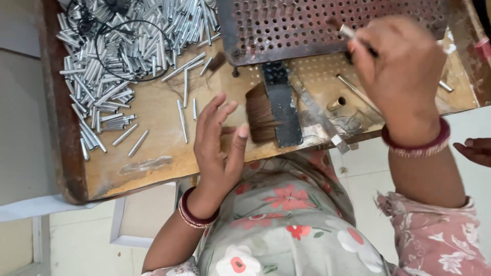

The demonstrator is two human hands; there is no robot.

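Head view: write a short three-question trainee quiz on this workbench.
1. True or false: the right hand holds a thin metal tube up against the perforated plate.
2. Which is nearest the left hand? A. the brass socket B. the bristles C. the cable
3. Fill in: the loose tubes are heaped on the bench's ____ side in the picture.

Key
1. True: its grip is closed on the tube at the plate.
2. B: the fingertips sit just beside the bristles; whether they touch cannot be told.
3. Left: the pile lies on the wooden bench, with the black cable looped over it.
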